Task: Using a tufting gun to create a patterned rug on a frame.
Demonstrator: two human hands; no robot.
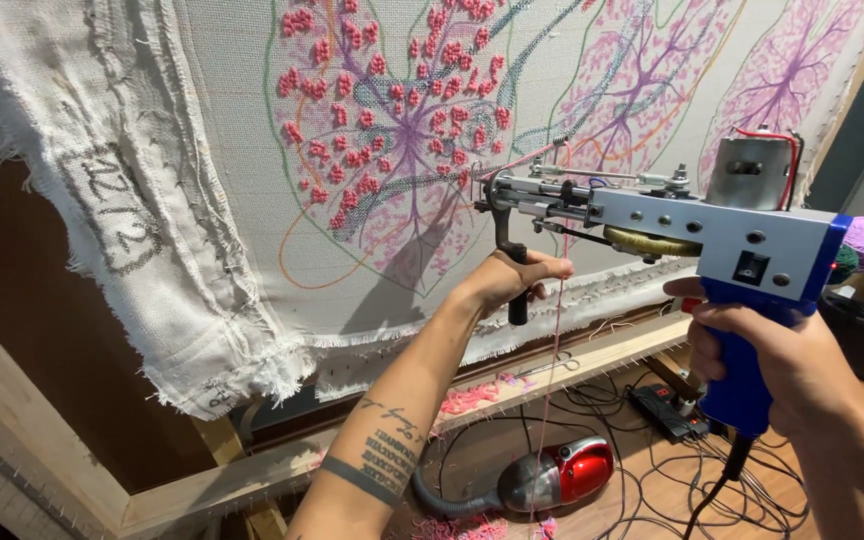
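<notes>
Holding the tufting gun (652, 215) in both hands, we are pointing its needle end at the stretched cloth (232, 120) on the wooden frame (42, 440). Our right hand (767, 355) is wrapping closed around the blue pistol grip at the gun's rear, with the index finger lying up near the trigger. Our left hand (517, 275) is closing its fingers around the black front handle that hangs below the nose of the gun. The gun's long axis is running nearly level, from our right hand at the back toward the left, where the tip is sitting just beside the pink and purple tufted leaf pattern (392, 110); whether the needle is touching the cloth we cannot tell. So the left hand is the nearer one to the cloth. A thin pink yarn (552, 340) is hanging down past our left hand toward the floor, where a red hand vacuum (557, 475) and tangled black cables (632, 470) are lying.
</notes>
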